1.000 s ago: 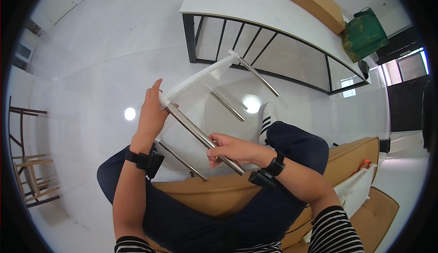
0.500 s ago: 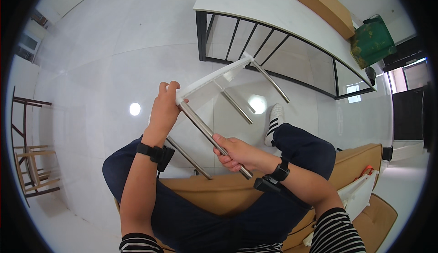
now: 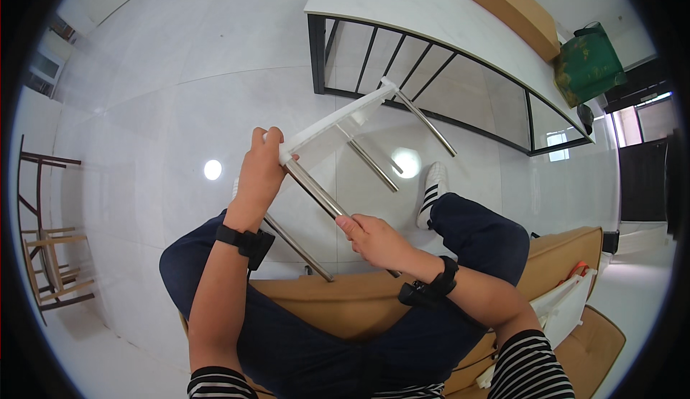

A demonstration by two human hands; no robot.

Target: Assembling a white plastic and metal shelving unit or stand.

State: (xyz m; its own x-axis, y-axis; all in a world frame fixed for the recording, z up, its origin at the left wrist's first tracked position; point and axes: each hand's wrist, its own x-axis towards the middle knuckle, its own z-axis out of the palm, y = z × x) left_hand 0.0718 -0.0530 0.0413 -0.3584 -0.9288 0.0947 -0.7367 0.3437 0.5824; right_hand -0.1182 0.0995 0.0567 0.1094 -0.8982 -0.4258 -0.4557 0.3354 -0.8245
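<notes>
Between my knees is a small white-topped stool (image 3: 327, 127), tipped on its side, with several shiny metal legs pointing toward me and to the right. My left hand (image 3: 263, 165) grips the near left corner of its white top, fingers curled over the edge. Wrapped around the nearest metal leg (image 3: 314, 189) is my right hand (image 3: 374, 239), closed about its lower half, thumb lying along the tube. The end of that leg is mostly hidden behind my hand and wrist. Another leg (image 3: 298, 248) passes below my left wrist. Both wrists wear black straps with small boxes.
A white-topped table (image 3: 431, 11) with a black metal frame stands ahead to the right, bearing a cardboard box (image 3: 514, 12) and a green bag (image 3: 589, 65). I sit on a tan sofa (image 3: 330, 302); white pieces (image 3: 568, 313) lie on it at right. Wooden chairs (image 3: 54, 262) stand far left.
My right hand has turned over on the leg, its back now facing up and fingers tucked underneath. The left hand and the stool have hardly moved.
</notes>
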